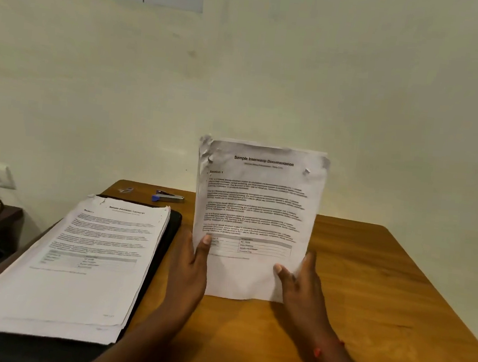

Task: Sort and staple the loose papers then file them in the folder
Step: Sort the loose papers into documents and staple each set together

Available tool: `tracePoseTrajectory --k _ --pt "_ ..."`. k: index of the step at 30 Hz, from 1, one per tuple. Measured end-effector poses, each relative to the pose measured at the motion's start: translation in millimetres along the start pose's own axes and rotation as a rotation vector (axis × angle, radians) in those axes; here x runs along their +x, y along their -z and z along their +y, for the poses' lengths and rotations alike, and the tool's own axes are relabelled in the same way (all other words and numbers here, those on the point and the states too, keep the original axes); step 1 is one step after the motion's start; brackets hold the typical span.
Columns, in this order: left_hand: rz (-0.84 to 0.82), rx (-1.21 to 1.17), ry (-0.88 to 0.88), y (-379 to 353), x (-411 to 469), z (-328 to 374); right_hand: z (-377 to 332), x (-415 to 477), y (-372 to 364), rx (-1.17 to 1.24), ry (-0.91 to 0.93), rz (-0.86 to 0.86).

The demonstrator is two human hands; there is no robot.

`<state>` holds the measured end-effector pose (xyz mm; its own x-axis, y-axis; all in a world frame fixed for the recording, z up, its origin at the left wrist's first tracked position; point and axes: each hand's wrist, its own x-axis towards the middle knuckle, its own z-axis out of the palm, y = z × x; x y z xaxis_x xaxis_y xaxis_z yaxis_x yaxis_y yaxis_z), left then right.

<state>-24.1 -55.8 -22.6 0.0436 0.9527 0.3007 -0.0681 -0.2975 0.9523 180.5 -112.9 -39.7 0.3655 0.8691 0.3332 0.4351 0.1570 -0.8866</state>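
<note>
Mid-task: left hand (193, 267) and right hand (300, 284) grasp one sheaf (258, 212) upright on the table (367, 297), stapling seemingly pending; another stack (91, 253) lies on the folder (172, 232).

— Between your left hand (190, 267) and right hand (300, 284), what finish do you see?
— Your sheets (258, 212) are matt white paper with dark print. They are crumpled and rough at the top corners and smoother down by your thumbs.
— And under your wrists?
— The table (368, 283) is brown wood, smooth, with a dull sheen.
— Left of your left hand?
— A stack (81, 267) of the same matt paper, ragged at the edges, on a black folder (172, 232) with a smooth, faintly glossy cover. Beyond your left hand, the stapler (168, 197) is bright metal with a blue plastic end. A red thread (320, 348) circles your right wrist.
</note>
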Motion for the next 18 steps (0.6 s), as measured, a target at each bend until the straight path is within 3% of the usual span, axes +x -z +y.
tracePoseTrajectory --k 4,9,14,18 --pt "0.030 -0.011 0.025 0 3 -4 3 0 -3 -0.063 -0.057 -0.063" --pt "0.035 -0.009 -0.022 -3 1 -2 -1 1 -1 -0.133 -0.021 0.062" --pt "0.027 0.082 0.012 -7 3 -13 4 2 2 -0.509 -0.047 -0.053" --pt "0.025 0.136 0.031 -6 4 -17 2 2 5 -0.597 -0.045 -0.098"
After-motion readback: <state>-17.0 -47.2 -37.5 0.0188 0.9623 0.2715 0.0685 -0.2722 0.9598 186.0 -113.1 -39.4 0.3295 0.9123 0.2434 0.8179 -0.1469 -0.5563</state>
